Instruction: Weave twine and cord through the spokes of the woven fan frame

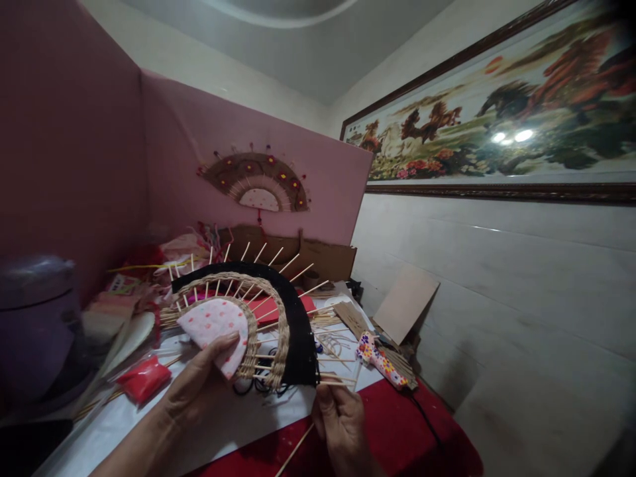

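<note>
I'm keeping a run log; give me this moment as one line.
left hand: holds fan at spotted semicircle; right hand: at lower end of black band; light sticks: radiating; floral tool: right of fan

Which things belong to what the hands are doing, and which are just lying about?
In use:
fan-shaped piece, held by the left hand
its black band, right hand pinching at the lower end

Seemingly just lying about:
red packet
flowery corded tool
tan board
</note>
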### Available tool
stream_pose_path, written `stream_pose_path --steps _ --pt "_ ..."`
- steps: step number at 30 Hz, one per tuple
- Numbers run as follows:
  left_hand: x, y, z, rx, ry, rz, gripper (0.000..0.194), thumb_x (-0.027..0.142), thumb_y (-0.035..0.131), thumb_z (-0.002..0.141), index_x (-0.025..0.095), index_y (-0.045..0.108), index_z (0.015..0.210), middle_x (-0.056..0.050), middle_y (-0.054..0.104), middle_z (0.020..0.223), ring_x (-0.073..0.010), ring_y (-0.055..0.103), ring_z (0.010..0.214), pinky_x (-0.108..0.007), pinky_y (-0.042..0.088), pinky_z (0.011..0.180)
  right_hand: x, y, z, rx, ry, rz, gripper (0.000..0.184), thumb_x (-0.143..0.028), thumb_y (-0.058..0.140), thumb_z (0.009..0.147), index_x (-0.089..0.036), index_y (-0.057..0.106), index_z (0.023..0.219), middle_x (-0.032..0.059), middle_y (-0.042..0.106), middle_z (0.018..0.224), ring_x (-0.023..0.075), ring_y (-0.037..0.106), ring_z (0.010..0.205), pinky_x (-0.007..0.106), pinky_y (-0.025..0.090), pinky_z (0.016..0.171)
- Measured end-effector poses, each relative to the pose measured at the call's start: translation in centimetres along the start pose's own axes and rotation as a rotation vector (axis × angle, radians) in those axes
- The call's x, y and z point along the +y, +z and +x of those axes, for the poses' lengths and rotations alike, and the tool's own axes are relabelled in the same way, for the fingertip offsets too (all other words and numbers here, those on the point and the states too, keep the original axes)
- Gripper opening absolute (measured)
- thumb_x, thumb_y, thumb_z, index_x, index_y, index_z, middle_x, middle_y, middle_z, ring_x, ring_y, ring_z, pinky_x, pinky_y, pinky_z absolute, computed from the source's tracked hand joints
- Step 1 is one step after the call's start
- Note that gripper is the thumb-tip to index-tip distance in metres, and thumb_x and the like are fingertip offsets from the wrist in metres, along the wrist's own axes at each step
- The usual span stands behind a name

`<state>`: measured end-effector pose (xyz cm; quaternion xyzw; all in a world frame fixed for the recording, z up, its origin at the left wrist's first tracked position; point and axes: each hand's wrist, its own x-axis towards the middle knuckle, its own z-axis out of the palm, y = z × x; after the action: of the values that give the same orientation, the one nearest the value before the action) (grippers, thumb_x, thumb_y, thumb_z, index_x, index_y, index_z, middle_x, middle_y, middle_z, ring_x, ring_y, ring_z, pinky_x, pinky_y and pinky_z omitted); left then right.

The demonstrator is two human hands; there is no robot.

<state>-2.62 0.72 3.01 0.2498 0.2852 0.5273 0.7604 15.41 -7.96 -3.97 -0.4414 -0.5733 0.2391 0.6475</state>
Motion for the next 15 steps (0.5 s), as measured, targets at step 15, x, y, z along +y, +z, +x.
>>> stream_pose_path --steps 15 --pt "-0.3 -0.5 0.5 -0.001 0.009 -0.046 0.035 -0.001 0.052 0.075 0.008 0.057 0.109 -0.008 0.071 0.069 -0.0190 0.068 0.059 -0.026 0.057 0.056 -0.7 0.5 0.4 -0.036 0.178 0.248 0.039 -0.050 0.050 0.083 -0.018 0.042 0.062 -0.0103 0.022 0.045 0.0029 0.019 0.034 0.018 0.012 0.034"
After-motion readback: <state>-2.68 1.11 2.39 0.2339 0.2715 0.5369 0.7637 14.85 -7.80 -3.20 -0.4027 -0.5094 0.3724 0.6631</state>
